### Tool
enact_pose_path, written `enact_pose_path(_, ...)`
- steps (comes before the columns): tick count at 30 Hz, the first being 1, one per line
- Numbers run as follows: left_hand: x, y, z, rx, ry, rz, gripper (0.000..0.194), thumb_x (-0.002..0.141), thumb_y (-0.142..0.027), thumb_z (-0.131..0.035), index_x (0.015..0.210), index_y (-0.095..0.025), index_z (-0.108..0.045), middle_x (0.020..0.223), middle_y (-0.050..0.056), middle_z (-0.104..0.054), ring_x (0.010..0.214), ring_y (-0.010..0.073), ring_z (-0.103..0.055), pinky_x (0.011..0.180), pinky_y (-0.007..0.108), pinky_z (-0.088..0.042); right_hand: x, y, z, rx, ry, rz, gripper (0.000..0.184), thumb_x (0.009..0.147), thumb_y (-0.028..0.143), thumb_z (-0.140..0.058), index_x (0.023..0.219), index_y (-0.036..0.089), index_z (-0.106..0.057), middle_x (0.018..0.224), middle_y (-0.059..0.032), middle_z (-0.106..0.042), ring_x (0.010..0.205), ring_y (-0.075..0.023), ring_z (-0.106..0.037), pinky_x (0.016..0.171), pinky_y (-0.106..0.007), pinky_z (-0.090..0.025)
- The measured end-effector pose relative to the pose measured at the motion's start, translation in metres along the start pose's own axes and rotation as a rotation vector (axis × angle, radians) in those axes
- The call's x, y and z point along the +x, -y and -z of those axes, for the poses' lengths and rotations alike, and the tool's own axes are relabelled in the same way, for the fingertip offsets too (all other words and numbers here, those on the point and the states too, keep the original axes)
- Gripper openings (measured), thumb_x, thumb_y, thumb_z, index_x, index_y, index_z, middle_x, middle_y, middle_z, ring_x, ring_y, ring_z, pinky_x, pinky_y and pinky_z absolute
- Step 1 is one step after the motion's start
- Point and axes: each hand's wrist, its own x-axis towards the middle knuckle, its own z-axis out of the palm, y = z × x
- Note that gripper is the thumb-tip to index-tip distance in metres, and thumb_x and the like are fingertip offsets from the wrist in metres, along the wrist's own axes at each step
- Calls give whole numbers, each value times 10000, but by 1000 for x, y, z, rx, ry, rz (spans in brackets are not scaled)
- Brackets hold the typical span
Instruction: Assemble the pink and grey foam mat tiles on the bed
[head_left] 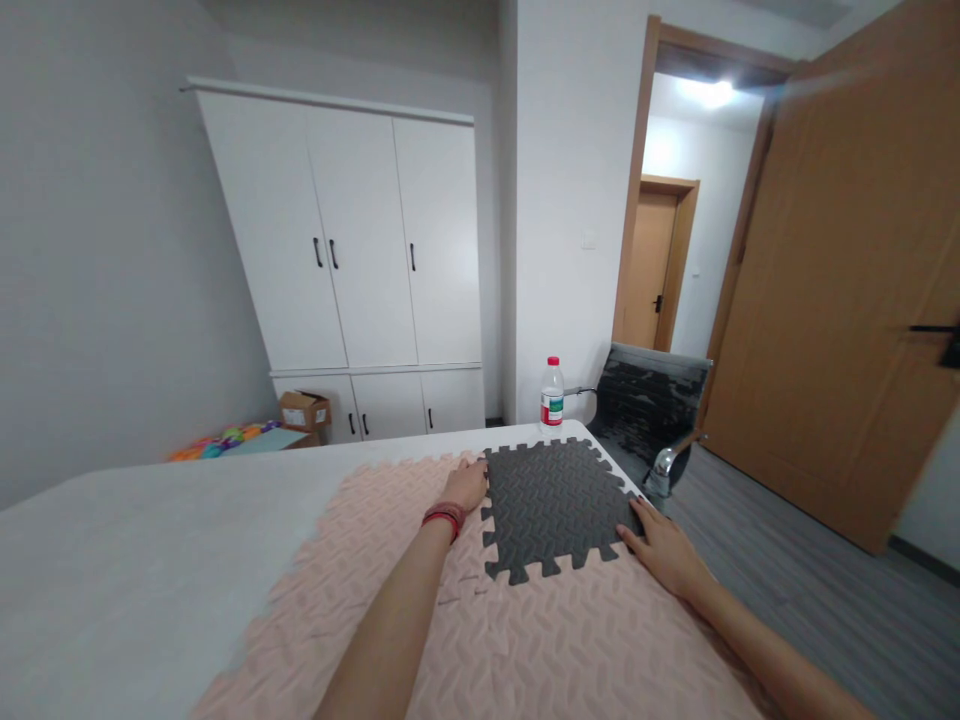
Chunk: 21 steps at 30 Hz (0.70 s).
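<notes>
A dark grey foam mat tile [555,505] with interlocking toothed edges lies at the far right of several pink foam tiles [360,560]. My left hand [468,484] rests on the pink mat, its fingers at the grey tile's left edge near the far corner; how its fingertips are bent is partly hidden. My right hand [660,540] lies at the grey tile's near right corner, fingers stretched out and thumb apart, touching the tile's edge. Teeth along the grey tile's near side lie over or against the pink mat; I cannot tell whether they interlock.
A clear bottle [553,395] with a red cap stands at the far end of the white table [150,540]. Past the right edge is a worn black chair [649,400]. A white cabinet [360,240], a cardboard box [304,412] and an open wooden door [847,280] stand beyond.
</notes>
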Motion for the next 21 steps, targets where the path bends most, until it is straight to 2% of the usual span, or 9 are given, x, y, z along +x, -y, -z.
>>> enact_pose_path(4,11,-1,-2,70,-52,28,365,875,-374,-545,1180,-173,-528,1207,84,-557,1109,236,-533,939,487,-458,3,-2,-4,-2,0,4,748,872,592,-285,1408,75,-356,1463,-152,-351,1309,-276,-381,1083,-411,-289)
enact_pose_path(9,21,4,-3,110,-41,7,302,873,-380,-548,1083,-166,-580,1154,71,-585,1093,223,-539,942,474,-451,4,-3,-5,-4,2,-11,749,876,599,-264,1407,80,-359,1469,-144,-343,1313,-275,-374,1085,-417,-285)
enact_pose_path(17,18,13,-8,42,-45,-19,377,882,-408,-519,1186,-186,-531,1259,81,-536,1203,252,-465,1051,543,-323,4,1,-3,-7,3,-13,749,876,599,-263,1405,78,-360,1465,-145,-350,1307,-277,-381,1083,-423,-286)
enact_pose_path(21,22,18,-10,-39,0,0,399,883,-417,-515,1211,-190,-513,1267,85,-530,1183,252,-483,1029,538,-357,3,1,-1,15,-6,-15,743,872,598,-282,1404,85,-365,1462,-144,-357,1315,-272,-371,1082,-419,-286)
